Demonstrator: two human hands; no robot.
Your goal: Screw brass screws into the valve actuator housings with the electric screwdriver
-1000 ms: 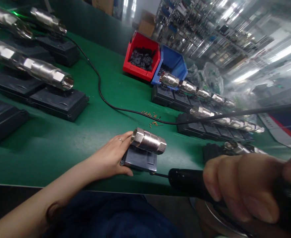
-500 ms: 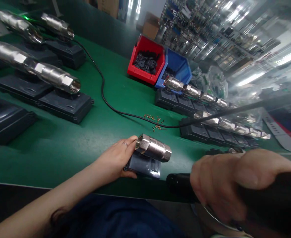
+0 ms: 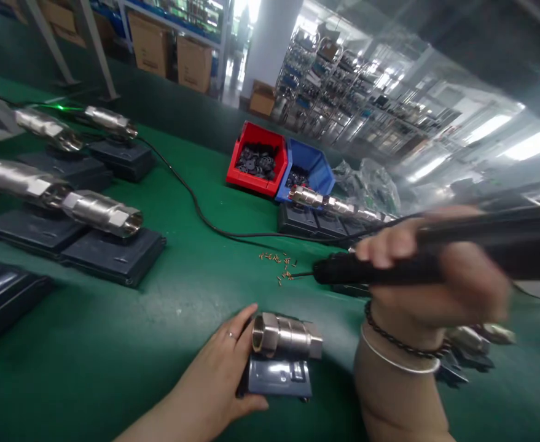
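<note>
My left hand [image 3: 226, 368] grips the left end of a dark plastic box [image 3: 276, 379], thumb at the near side and fingers at the far side. Joined to the box is a shiny metal pipe fitting [image 3: 290, 336] with hexagonal ends, its open bore facing left. A black electric screwdriver [image 3: 486, 236] lies in my right hand [image 3: 417, 301], which is blurred and closed around the body. Its thin bit points left and reaches the small pile of copper-coloured screws [image 3: 274, 258] on the green table [image 3: 196, 325]. Whether a screw sits on the bit, I cannot make out.
More fittings on dark boxes stand at the left [image 3: 101, 212] and in a row at the right [image 3: 306, 196]. Behind are a red bin [image 3: 251, 184] and a blue bin [image 3: 327, 178] of small parts. A black cable [image 3: 196, 205] crosses the table.
My right hand has swung the screwdriver up and away from the near edge, so its bit is now at the screws. My left hand keeps holding the box. The view has tilted upward.
</note>
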